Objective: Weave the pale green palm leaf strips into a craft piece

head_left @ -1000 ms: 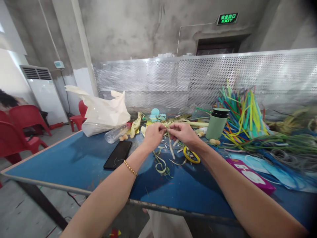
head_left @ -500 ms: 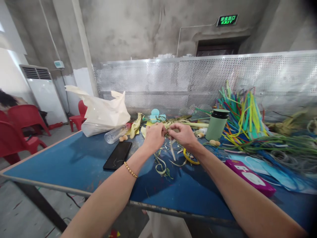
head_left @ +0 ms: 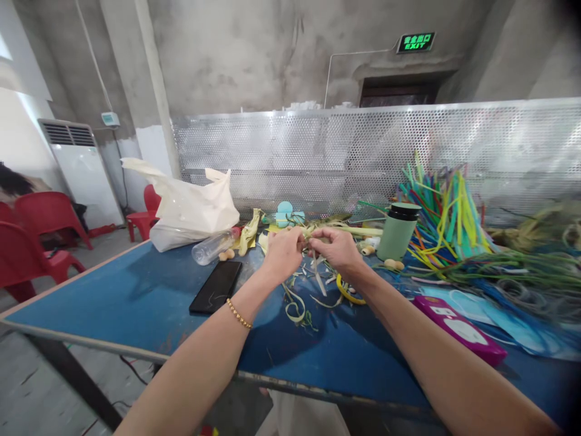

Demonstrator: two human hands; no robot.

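Note:
Both my hands meet above the middle of the blue table point(head_left: 113, 297). My left hand point(head_left: 284, 253) and my right hand point(head_left: 336, 249) are closed, pinching a pale green leaf strip point(head_left: 318, 275) between them; its loose end hangs down toward the table. Cut strip scraps point(head_left: 297, 306) and a yellow ring point(head_left: 347, 290) lie right under my hands. A gold bracelet point(head_left: 239, 312) sits on my left wrist.
A black phone point(head_left: 216, 286), a clear bottle point(head_left: 213, 244) and a white plastic bag point(head_left: 188, 206) lie to the left. A green flask point(head_left: 399, 230), a bundle of coloured strips point(head_left: 442, 212) and a magenta box point(head_left: 460, 329) are on the right. Red chairs point(head_left: 36, 242) stand beyond the table's left edge.
My hands stay together on the strip with only small finger movement. The view has tilted down slightly.

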